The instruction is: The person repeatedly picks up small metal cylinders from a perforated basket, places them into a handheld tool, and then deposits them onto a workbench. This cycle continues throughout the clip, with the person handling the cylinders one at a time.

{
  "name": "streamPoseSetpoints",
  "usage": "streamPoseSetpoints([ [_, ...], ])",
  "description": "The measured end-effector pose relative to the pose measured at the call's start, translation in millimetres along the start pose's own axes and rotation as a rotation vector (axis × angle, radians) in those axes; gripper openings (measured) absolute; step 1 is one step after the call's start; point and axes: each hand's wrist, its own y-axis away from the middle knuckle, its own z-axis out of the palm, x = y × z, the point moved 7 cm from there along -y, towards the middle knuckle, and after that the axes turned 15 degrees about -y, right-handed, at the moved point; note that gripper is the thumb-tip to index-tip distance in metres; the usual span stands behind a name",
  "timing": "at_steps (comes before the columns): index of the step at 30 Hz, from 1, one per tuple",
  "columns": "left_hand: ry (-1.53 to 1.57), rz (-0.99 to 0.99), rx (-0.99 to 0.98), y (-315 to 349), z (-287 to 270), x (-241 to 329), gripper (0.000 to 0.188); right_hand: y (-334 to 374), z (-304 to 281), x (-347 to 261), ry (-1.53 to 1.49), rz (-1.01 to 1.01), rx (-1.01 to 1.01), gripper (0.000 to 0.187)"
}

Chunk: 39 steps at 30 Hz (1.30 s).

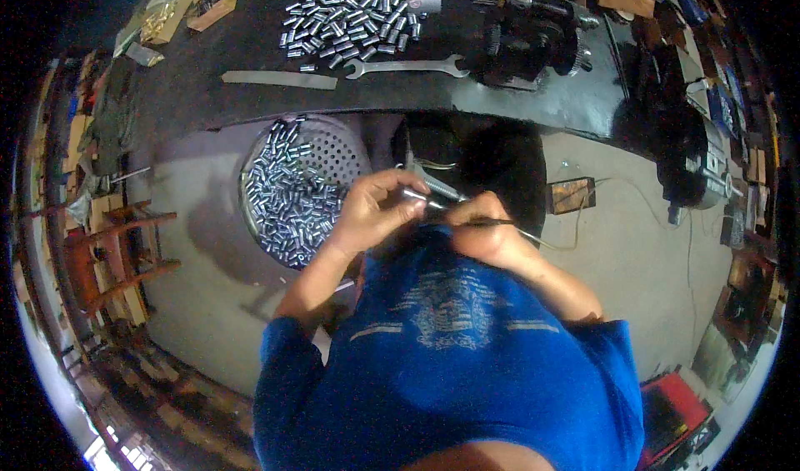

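Observation:
In front of my chest, my left hand [379, 208] pinches a small shiny metal cylinder [412, 194] between thumb and fingers. My right hand [487, 229] is wrapped round a slim, dark hand tool [437, 207], whose front end meets or nearly meets the cylinder. The exact kind of tool cannot be made out. Left of my left hand stands a round perforated metal basin [337, 147], heaped with many short metal cylinders [287, 196] like the held one. Just beyond my hands are a coil spring-like metal part [442, 187] and dark machinery, partly hidden.
Across the dark workbench [400, 96] lie a pile of metal cylinders [350, 25], an open-ended wrench [408, 67] and a flat metal strip [279, 79]. A geared machine [542, 37] stands at the back right. A thin cable [575, 233] trails on the right near a small framed box [571, 196].

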Motion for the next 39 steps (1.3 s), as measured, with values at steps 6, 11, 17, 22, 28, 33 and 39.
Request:
streamPoseSetpoints([
  [6, -0.793, 0.216, 0.369, 0.0, -27.8, 20.9, 0.018, 16.9, -20.1, -48.4, 0.143, -0.163, 0.133, 0.025],
  [11, -0.898, 0.203, 0.411, 4.8, -33.6, 11.3, 0.022, 13.8, -4.7, -79.8, 0.131, -0.341, 0.004, 0.031],
  [17, -0.895, 0.225, 0.431, 3.7, -31.9, 13.9, 0.024, 5.9, 2.7, -71.5, 0.138, -0.311, 0.001, 0.028],
  [22, -0.985, 0.441, 0.383, 2.8, -13.5, 24.2, 0.028, -17.7, 8.6, -52.7, 0.185, -0.213, -0.04, 0.024],
  [28, -0.935, 0.389, 0.372, -9.1, -14.7, 24.8, 0.028, -26.4, 1.9, -54.2, 0.24, -0.362, 0.03, 0.021],
  [33, -1.084, 0.261, 0.482, -29.9, -61.2, 12.0, 0.018, 6.2, -21.2, -82.7, 0.441, -0.446, 0.209, 0.024],
  [39, -1.275, 0.209, 0.529, -133.4, -110.5, 43.0, 0.025, 14.4, -12.2, -63.3, 0.394, -0.396, 0.197, 0.02],
])
